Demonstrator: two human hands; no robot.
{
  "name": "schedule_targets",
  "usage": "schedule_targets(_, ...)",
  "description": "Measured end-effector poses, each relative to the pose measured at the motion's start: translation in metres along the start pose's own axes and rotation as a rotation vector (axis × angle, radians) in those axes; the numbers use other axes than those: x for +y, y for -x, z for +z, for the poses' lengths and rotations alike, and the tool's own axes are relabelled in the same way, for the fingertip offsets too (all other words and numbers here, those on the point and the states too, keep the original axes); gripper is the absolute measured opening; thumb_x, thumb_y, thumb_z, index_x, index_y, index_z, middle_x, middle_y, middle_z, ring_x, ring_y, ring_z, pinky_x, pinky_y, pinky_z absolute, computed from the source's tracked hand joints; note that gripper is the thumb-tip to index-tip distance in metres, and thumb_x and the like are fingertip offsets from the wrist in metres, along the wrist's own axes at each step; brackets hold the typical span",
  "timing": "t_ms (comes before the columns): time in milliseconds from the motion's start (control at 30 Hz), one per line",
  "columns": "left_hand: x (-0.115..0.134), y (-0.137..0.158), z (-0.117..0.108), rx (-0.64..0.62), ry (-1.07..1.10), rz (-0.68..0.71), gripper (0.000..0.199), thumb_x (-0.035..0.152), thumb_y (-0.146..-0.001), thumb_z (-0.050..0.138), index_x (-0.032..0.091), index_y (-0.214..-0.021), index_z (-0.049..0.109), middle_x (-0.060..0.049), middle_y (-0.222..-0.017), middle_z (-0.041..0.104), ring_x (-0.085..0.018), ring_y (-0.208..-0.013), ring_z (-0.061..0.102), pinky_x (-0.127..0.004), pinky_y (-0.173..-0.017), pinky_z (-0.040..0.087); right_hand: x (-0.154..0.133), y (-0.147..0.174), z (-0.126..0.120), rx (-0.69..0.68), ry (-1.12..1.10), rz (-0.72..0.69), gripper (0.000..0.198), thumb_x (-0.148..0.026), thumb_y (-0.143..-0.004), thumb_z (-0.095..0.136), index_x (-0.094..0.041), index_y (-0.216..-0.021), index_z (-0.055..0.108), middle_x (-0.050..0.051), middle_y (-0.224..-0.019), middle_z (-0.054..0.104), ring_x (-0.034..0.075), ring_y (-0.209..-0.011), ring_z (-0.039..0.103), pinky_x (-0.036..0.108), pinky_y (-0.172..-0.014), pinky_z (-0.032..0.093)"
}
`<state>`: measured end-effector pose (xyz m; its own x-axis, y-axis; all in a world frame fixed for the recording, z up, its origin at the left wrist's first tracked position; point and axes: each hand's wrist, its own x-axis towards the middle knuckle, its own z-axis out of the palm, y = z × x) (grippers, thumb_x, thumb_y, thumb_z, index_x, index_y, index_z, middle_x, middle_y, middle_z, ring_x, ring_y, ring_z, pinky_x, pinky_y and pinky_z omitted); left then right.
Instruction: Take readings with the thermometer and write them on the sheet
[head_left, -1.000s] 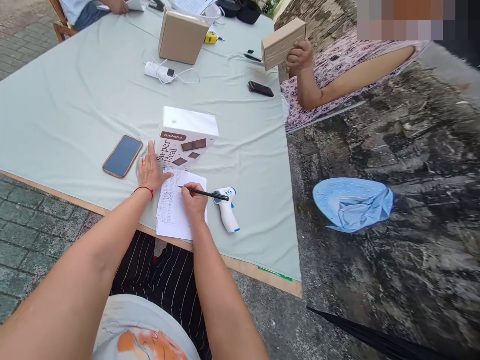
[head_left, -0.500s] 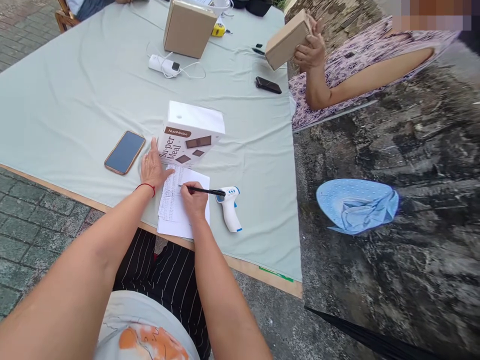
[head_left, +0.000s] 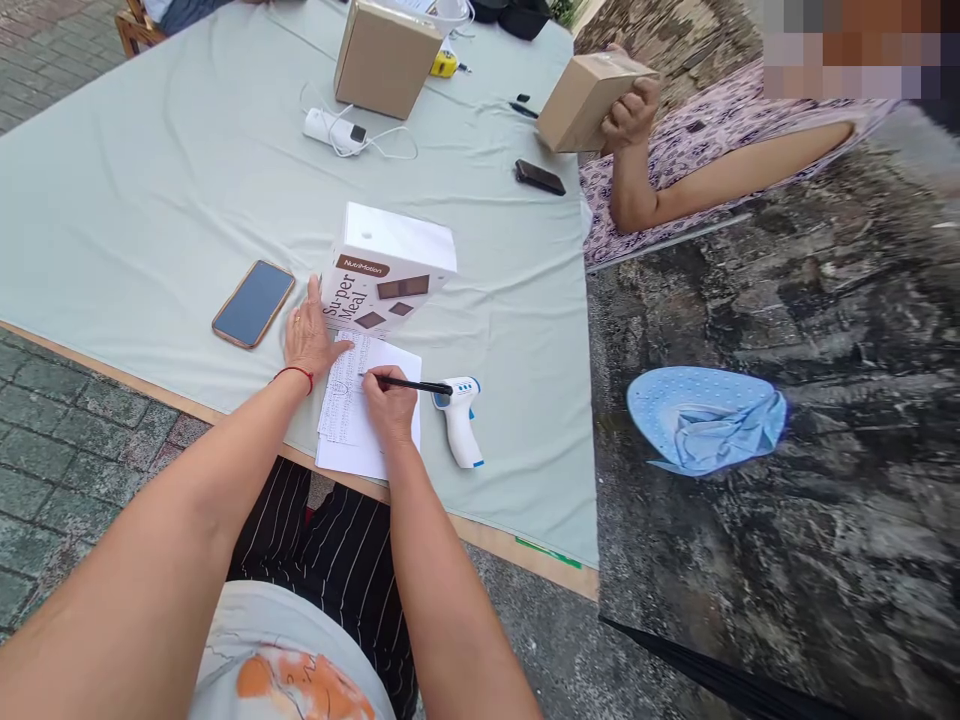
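Observation:
My right hand [head_left: 391, 408] grips a black pen [head_left: 414, 384], its tip on or just over the printed paper sheets [head_left: 356, 440] at the table's near edge. My left hand [head_left: 309, 335] lies open, fingers stretched out, beside the lower left of a white box [head_left: 397, 240] marked "Super Meal"; its thumb reaches onto the paper's upper left. That box stands upright behind the sheets. Close to the pen's back end lies a white and blue infrared thermometer [head_left: 460, 422]. Left of my left hand is a smartphone [head_left: 253, 303] with a dark screen.
A cloth-covered table [head_left: 135, 220] spreads ahead. Farther back stand a cardboard box [head_left: 384, 62], a white device with a cable [head_left: 334, 130], a yellow tape measure [head_left: 444, 65] and a black phone-like object [head_left: 540, 177]. On the right, another person's hand [head_left: 630, 115] holds a cardboard box [head_left: 581, 105]. A blue hat [head_left: 705, 415] lies beyond.
The other person's cardboard box has turned and tilted in their hands. My view has shifted slightly. My hands, the pen and the paper stay nearly the same.

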<state>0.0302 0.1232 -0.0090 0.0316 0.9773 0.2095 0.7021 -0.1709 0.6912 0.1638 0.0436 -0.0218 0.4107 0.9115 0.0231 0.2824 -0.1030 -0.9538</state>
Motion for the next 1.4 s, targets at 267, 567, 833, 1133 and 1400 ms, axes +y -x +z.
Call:
schedule_targets(267,0.0006,0.0012,-0.0015,0.003,-0.002,-0.004,0.130,0.029,-0.068,0.082,0.022,-0.156,-0.012,-0.016,-0.156,0.035,-0.032,-0.144,0.035,-0.051,-0.122,0.020,-0.0020,0.0000,-0.0006,0.015,-0.017,-0.008,0.017,-0.037,-0.067,0.055,-0.021,-0.070,0.059,-0.002,-0.063,0.059,0.014,-0.062,0.052,0.030,-0.064,0.046)
schedule_targets(567,0.0055,0.0026,-0.0053,-0.007,0.000,-0.019,0.130,0.023,-0.067,0.083,0.022,-0.156,-0.013,-0.015,-0.156,0.035,-0.031,-0.145,0.033,-0.049,-0.123,0.020,-0.0021,0.0003,-0.0016,-0.005,-0.013,0.008,0.015,-0.037,-0.067,0.055,-0.022,-0.069,0.057,-0.002,-0.063,0.058,0.015,-0.063,0.052,0.030,-0.065,0.046)
schedule_targets(833,0.0052,0.0018,-0.0059,-0.013,-0.006,-0.019,0.129,0.026,-0.068,0.082,0.021,-0.156,-0.010,-0.016,-0.157,0.033,-0.031,-0.145,0.032,-0.049,-0.123,0.021,-0.0042,0.0011,-0.0016,-0.001,0.002,0.016,0.015,-0.036,-0.068,0.054,-0.022,-0.070,0.057,-0.002,-0.064,0.059,0.014,-0.063,0.051,0.030,-0.065,0.046)
schedule_targets(1133,0.0032,0.0017,-0.0049,0.010,-0.004,0.000,0.126,0.026,-0.067,0.083,0.024,-0.156,-0.007,-0.015,-0.159,0.032,-0.031,-0.145,0.034,-0.050,-0.121,0.024,-0.0048,0.0007,-0.0010,0.016,0.006,0.026,0.015,-0.036,-0.067,0.053,-0.022,-0.070,0.056,-0.002,-0.064,0.058,0.015,-0.063,0.051,0.030,-0.066,0.046)
schedule_targets(1400,0.0022,0.0008,-0.0039,-0.002,-0.006,-0.009,0.125,0.034,-0.070,0.081,0.024,-0.156,-0.009,-0.014,-0.158,0.033,-0.033,-0.145,0.033,-0.050,-0.121,0.024,-0.0041,-0.0001,-0.0008,0.025,-0.021,0.027,0.016,-0.037,-0.067,0.054,-0.022,-0.070,0.057,-0.002,-0.064,0.057,0.015,-0.063,0.051,0.030,-0.066,0.046)
